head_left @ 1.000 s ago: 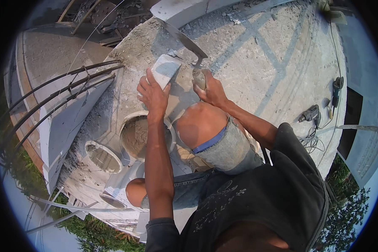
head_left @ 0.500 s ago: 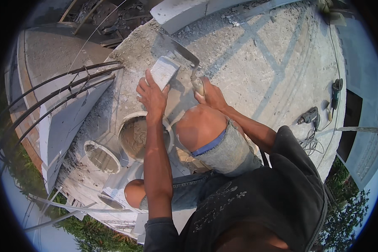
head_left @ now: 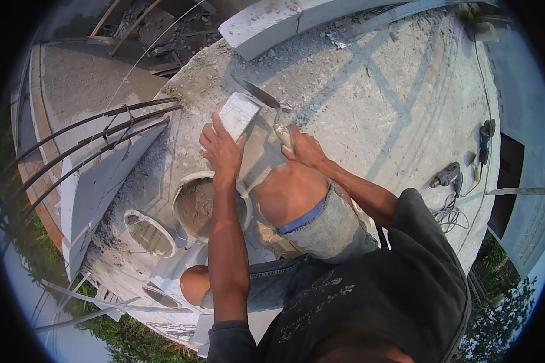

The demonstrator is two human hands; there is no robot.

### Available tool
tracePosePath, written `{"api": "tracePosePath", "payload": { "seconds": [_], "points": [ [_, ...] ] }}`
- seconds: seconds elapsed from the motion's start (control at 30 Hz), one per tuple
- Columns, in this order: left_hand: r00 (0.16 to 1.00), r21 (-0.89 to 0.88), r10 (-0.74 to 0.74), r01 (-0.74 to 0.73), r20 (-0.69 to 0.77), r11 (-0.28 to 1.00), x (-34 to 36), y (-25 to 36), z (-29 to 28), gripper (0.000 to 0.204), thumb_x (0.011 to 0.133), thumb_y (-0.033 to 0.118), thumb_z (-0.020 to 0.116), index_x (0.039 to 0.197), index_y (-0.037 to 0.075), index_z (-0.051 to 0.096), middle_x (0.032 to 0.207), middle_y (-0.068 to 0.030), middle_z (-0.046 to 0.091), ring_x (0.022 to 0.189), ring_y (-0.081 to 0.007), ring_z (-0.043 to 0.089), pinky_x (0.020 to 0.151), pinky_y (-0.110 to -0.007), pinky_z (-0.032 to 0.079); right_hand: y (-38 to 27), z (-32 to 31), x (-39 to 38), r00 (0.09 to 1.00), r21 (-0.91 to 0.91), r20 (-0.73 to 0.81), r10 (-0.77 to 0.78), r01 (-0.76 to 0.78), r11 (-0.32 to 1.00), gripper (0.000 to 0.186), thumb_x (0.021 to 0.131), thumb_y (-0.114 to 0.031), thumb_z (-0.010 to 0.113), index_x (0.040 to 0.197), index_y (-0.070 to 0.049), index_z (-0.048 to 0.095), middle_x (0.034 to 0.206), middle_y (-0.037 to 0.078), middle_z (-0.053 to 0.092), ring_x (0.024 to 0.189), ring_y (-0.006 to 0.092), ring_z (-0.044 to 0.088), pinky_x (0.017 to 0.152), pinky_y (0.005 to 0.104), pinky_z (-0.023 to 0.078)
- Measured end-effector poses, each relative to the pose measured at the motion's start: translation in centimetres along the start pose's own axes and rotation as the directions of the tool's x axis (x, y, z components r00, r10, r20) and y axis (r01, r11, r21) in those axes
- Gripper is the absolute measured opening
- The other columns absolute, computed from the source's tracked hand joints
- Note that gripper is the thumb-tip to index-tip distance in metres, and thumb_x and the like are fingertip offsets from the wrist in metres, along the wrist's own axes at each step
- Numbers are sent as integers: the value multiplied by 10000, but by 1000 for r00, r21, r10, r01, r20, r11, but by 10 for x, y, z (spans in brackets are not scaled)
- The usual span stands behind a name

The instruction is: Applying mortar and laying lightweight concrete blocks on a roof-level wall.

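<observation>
My left hand (head_left: 224, 147) is closed on the near end of a small white block (head_left: 240, 114), with its fingers along the left side and the thumb on the right. A trowel (head_left: 283, 133) is gripped by its handle in my right hand (head_left: 306, 149). Its metal blade (head_left: 255, 92) reaches up and left, just beyond the block's far edge. Under my left forearm stands a bucket (head_left: 181, 181) holding wet grey mortar (head_left: 197, 209); the forearm hides part of it.
A second bucket (head_left: 149, 233) is left of the mortar bucket. Bent rebar (head_left: 127, 124) juts in at left beside a white slab edge (head_left: 103, 187). Large white blocks (head_left: 266, 27) line the far side. A power drill (head_left: 447, 175), a grinder (head_left: 484, 140) and cables lie at right on the concrete (head_left: 345, 109).
The trowel blade has come lower and nearer to the block. My left hand and the block have shifted slightly toward me, and the whole view has moved a little.
</observation>
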State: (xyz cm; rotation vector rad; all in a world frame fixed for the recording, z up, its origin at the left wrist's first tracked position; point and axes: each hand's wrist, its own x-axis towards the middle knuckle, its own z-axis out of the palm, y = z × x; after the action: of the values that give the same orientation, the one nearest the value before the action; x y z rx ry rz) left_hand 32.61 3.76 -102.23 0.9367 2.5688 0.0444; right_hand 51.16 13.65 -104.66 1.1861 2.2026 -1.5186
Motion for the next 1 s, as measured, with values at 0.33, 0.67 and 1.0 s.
{"api": "tracePosePath", "payload": {
  "seconds": [0.33,0.67,1.0],
  "points": [
    [1000,-2,-8,8,-23,1000,0,3,-12,940,776,297,763,1478,138,158,1341,-183,325,1236,-397,329,911,-668,368,0,-1,-12,993,103,-110,-46,58,993,486,834,-193,627,1213,1,392,939,273,635,871,466,617,754,532,475],
    [1000,-42,17,-18,-10,999,2,10,-10,959,766,312,770,1480,133,155,1348,-187,307,1253,-401,298,926,-681,337,0,-1,-10,973,260,-231,-26,88,962,510,818,-191,640,1226,12,409,920,280,644,878,466,626,756,518,490],
    [999,-56,30,-31,-10,998,0,16,1,954,767,282,771,1476,138,150,1346,-204,307,1243,-409,305,913,-691,345,40,19,2,996,17,-86,-29,31,999,513,826,-203,645,1225,-9,387,868,283,631,858,469,614,721,529,473]
  ]
}}
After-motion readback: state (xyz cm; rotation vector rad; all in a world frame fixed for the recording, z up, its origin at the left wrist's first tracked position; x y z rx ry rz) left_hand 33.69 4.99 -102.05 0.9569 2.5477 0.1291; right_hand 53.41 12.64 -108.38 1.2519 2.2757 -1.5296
